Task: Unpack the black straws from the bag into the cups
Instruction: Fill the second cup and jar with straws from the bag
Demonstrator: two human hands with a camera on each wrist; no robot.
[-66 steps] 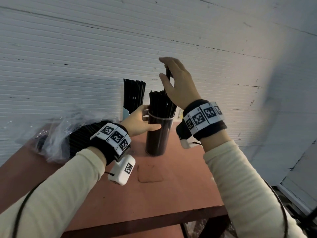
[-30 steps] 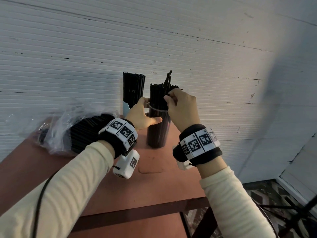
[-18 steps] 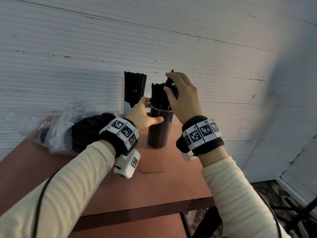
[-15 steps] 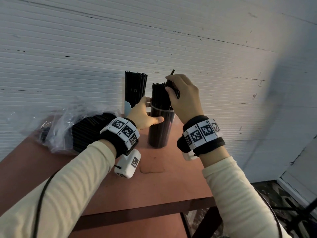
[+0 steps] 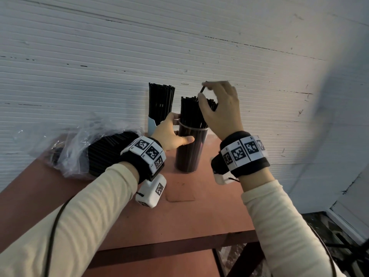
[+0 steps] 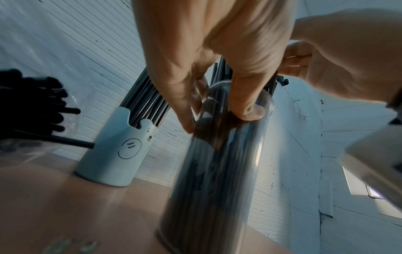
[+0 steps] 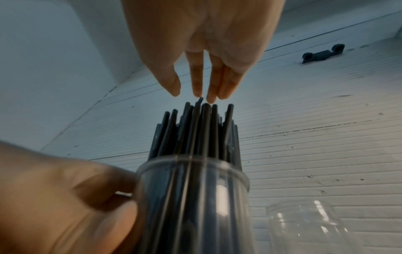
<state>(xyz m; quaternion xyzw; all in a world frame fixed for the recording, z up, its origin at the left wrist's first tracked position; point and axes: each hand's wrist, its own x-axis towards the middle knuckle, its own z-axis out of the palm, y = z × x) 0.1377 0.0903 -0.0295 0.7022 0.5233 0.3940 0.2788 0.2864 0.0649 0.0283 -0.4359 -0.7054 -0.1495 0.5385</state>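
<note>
Cups: two with straws (image 5: 191, 112), one empty; left hand (image 5: 169, 134) grips one.

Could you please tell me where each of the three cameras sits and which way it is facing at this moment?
Head: looks forward and down at the table; both sleeved forearms, the left hand and the right hand show.
Left wrist: looks up along the left-hand fingers gripping the clear cup.
Right wrist: looks up along the right-hand fingers above the black straws.
Shared: all three show the clear cup.

Three cups: a clear one (image 5: 189, 148), a pale blue one (image 6: 115, 151), an empty clear one (image 7: 304, 226); one bag (image 5: 83, 144).
</note>
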